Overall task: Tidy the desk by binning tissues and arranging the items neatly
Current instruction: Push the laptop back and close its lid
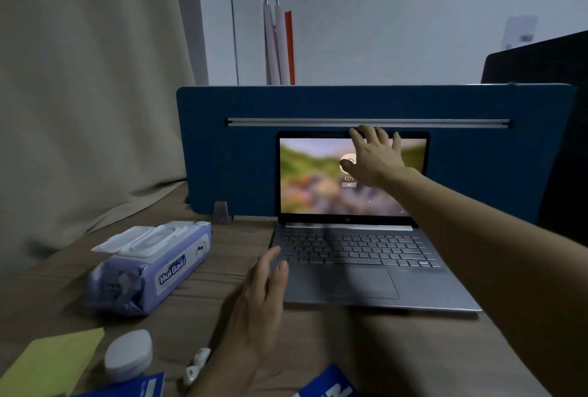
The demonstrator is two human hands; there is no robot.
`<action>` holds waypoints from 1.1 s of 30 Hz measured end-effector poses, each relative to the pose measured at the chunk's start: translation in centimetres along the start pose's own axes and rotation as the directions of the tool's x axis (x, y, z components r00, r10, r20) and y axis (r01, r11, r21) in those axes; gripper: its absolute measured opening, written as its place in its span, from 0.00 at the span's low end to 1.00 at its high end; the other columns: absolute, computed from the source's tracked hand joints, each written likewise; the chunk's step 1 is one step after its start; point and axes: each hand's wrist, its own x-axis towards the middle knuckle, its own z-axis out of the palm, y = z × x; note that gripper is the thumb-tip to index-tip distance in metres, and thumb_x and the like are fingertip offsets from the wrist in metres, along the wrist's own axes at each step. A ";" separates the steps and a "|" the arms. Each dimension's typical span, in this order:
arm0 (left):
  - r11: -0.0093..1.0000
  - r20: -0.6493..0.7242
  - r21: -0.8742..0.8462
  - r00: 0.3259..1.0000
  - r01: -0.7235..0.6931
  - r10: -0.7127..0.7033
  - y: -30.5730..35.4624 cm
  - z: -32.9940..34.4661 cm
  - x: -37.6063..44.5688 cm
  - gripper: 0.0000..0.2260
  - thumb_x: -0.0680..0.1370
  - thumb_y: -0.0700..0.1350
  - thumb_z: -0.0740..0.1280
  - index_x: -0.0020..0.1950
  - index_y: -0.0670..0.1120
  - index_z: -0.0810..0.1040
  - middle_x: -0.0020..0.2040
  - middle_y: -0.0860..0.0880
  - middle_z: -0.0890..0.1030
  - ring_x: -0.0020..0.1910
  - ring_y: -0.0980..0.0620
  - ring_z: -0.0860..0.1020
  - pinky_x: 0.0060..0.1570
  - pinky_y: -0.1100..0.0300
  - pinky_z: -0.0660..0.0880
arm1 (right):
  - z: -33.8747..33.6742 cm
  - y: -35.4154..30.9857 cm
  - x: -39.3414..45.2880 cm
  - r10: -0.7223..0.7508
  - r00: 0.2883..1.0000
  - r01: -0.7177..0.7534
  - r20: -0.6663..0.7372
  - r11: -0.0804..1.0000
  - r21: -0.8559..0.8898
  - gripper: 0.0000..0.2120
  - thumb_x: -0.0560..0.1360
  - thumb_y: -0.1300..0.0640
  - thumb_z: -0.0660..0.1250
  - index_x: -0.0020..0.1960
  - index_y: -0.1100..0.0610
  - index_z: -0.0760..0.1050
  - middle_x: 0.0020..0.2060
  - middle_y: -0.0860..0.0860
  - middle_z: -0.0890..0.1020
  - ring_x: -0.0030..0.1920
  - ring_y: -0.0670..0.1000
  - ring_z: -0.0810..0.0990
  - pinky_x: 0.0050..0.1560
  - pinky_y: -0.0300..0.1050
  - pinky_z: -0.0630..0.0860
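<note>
Laptop (pixel 350 237) sits open mid-desk (pixel 222 317) against blue divider (pixel 229 148). Right hand (pixel 375 158), fingers spread and gripping nothing, reaches its lid top, likely to shut it. Left hand (pixel 261 295) rests open at the base corner, probably steadying. Wipes pack (pixel 152 266) lies left.

Laptop (pixel 366 253) open on desk (pixel 222 269), backed against divider panel (pixel 222 142). Wipes pack (pixel 152 266) left of laptop. Nearer me: sticky pad (pixel 47 361), earbud case (pixel 129 353), two earbuds (pixel 195 365) just right of case.
</note>
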 end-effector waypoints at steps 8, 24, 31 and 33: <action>1.000 -0.015 -0.018 1.000 -0.010 0.009 -0.4 0.1 0.3 0.28 0.72 0.68 0.50 0.70 0.64 0.65 0.72 0.56 0.69 0.64 0.60 0.69 0.61 0.62 0.63 | -1.9 -0.7 1.8 -0.005 0.998 0.003 -0.067 1.000 -0.024 0.31 0.72 0.34 0.56 0.62 0.58 0.73 0.58 0.57 0.71 0.61 0.61 0.68 0.62 0.56 0.66; 0.998 -0.130 -0.061 0.992 -0.004 -0.004 -0.7 0.1 0.1 0.27 0.81 0.63 0.51 0.78 0.57 0.52 0.79 0.49 0.62 0.73 0.47 0.66 0.61 0.57 0.62 | -1.5 -2.5 -24.1 -0.193 0.981 0.194 -0.017 0.979 0.064 0.24 0.78 0.41 0.56 0.69 0.50 0.68 0.64 0.51 0.74 0.63 0.53 0.73 0.64 0.51 0.67; 1.000 -0.137 0.031 0.991 0.002 0.002 -1.2 0.4 0.4 0.25 0.82 0.61 0.51 0.77 0.54 0.61 0.77 0.49 0.64 0.72 0.47 0.67 0.63 0.58 0.62 | -1.2 -1.0 -27.1 -0.182 0.947 0.112 0.263 0.959 0.259 0.25 0.80 0.39 0.52 0.73 0.46 0.66 0.70 0.48 0.70 0.69 0.51 0.69 0.69 0.49 0.65; 0.996 -0.128 0.089 0.992 0.015 -0.003 -1.2 0.5 0.5 0.25 0.82 0.62 0.50 0.77 0.55 0.62 0.77 0.49 0.65 0.71 0.46 0.68 0.60 0.58 0.62 | -1.3 -0.9 -27.4 -0.183 0.946 0.113 0.269 0.960 0.256 0.25 0.80 0.39 0.53 0.74 0.47 0.65 0.71 0.48 0.69 0.70 0.52 0.68 0.70 0.50 0.64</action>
